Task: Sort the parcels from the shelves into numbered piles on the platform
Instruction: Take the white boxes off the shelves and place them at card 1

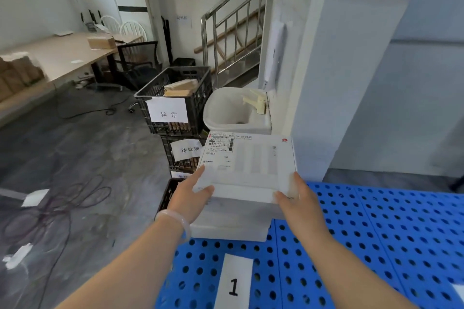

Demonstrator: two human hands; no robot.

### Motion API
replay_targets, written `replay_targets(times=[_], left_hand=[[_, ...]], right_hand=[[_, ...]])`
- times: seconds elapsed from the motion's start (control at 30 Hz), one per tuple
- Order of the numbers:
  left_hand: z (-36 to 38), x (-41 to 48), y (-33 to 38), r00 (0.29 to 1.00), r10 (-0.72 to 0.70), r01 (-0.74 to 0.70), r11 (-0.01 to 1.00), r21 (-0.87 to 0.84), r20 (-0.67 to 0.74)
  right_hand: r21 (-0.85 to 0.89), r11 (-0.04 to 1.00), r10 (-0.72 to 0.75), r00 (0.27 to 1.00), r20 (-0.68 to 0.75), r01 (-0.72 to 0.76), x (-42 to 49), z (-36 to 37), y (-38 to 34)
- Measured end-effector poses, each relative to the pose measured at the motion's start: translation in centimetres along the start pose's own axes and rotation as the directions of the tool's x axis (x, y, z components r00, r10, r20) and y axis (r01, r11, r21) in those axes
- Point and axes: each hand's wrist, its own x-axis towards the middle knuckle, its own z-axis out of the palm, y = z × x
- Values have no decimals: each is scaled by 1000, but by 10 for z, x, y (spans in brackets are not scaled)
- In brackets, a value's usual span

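Head view. A white parcel (pixel 251 165) with a shipping label on its top lies flat over a stack of white boxes (pixel 231 229) at the far left corner of the blue platform (pixel 376 233), beyond the paper sheet marked "1" (pixel 234 283). The left hand (pixel 193 195) grips the parcel's near left corner and the right hand (pixel 298 198) its near right corner, thumbs on top and fingers (pixel 297 178) along the sides. Black crates (pixel 175 98) and a sink (pixel 233 110) stand behind.
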Motion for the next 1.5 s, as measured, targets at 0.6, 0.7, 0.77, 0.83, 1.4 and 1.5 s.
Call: replay_targets(times=[0.6,0.7,0.77,0.83,1.4,1.5], left_hand=[[0,8,-15,999,8,-9,1000,-17,-38],[0,7,-14,998,11,-7,998,69,-60],[-2,8,-9,993,46,-25,982,188,-109],[0,6,7,980,166,-119,932,342,-112],[209,-90,190,512,685,-835,253,489,518],[255,-142,224,402,744,-885,166,434,534]], right_hand=[[-88,996,31,990,140,-19,17,11,-5],[-127,992,-1,990,144,19,15,5,-5],[-172,981,-70,989,133,92,11,-3,-5],[-280,945,-132,982,138,167,6,-15,-8],[-868,491,-234,950,-206,-67,-118,-246,4],[-864,479,-248,920,-302,-155,-161,-302,13]])
